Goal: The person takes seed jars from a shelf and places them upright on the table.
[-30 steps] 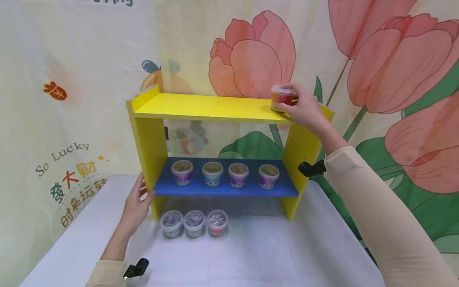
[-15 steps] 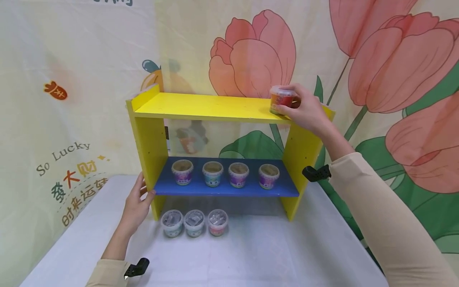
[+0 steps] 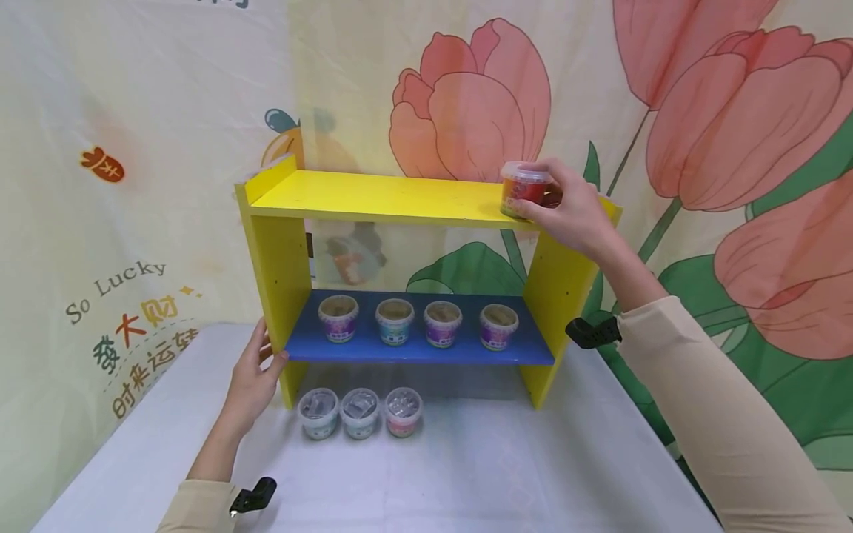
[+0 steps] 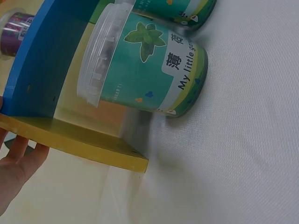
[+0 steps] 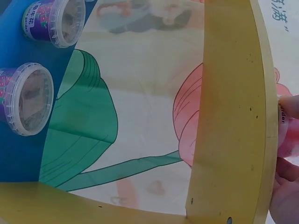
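My right hand [image 3: 577,211] grips a small red tub [image 3: 519,192] with a clear lid, at the right end of the yellow top board [image 3: 393,196]. The tub is upright at the board; whether its base bears fully on it I cannot tell. In the right wrist view, the board's edge hides most of this tub [image 5: 289,133]. My left hand [image 3: 252,377] holds the shelf unit's left side panel [image 3: 283,274], thumb at the front by the blue board [image 3: 426,352] and fingers behind. Several purple and blue lidded tubs [image 3: 441,333] stand in a row on that blue board.
Three lidded tubs [image 3: 360,422] stand on the white cloth [image 3: 466,474] below, before the unit's left half. A green one [image 4: 140,70] carries a mint-leaf label. Behind everything hangs a backdrop [image 3: 360,81] printed with tulips.
My right hand and the red tub have shifted slightly toward the front of the top board. My left hand keeps its hold on the side panel.
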Motion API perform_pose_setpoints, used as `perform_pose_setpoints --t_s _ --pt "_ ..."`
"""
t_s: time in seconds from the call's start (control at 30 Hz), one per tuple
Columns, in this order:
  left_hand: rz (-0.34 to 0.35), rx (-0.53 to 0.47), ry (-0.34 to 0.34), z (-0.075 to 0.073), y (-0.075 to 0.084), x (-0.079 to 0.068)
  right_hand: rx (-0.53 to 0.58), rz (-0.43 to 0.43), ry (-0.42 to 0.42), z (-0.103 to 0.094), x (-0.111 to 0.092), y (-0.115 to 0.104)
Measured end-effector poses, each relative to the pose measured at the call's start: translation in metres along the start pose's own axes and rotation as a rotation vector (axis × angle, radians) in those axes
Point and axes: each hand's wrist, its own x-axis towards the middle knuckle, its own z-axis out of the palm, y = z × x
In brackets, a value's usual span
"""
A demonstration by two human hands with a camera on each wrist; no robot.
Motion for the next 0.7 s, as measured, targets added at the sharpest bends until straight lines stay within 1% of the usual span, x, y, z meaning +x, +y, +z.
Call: perform_pose_setpoints --t_s 0.37,0.7 --pt "0.016 -0.002 -0.001 -0.001 0.000 0.000 -0.018 -0.020 -0.013 -0.003 -0.009 -0.007" --pt "0.022 0.008 0.000 -0.001 -0.001 0.000 0.006 -0.056 -0.009 -0.006 -0.016 -0.012"
